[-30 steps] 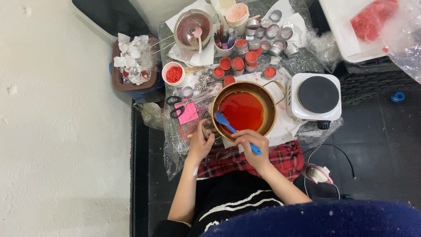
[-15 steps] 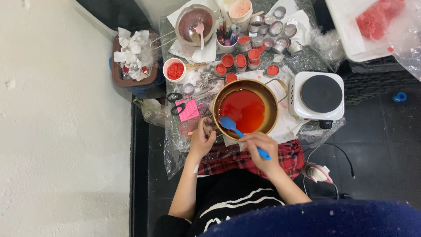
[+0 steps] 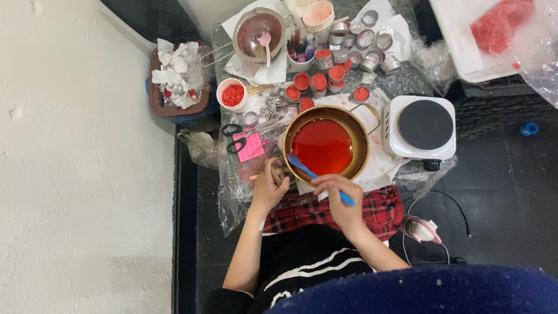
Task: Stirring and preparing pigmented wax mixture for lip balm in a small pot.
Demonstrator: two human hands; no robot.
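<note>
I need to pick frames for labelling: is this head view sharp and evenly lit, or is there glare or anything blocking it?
Head view: evenly lit and fairly sharp; soft sheen on the red liquid in the pot; a blurred dark blue shape blocks the bottom edge; right hand and blue spatula stay clear.

Both hands [image 3: 302, 195] forward, fingers curled

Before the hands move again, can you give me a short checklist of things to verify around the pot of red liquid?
1. Left hand steadies the pot at its near rim: ok.
2. Right hand has a grip on the blue spatula: ok.
3. Spatula tip in the red liquid: ok.
4. Liquid below the rim: ok.
5. Hot plate clear: ok.
6. Hot plate switched off: cannot tell.
</note>
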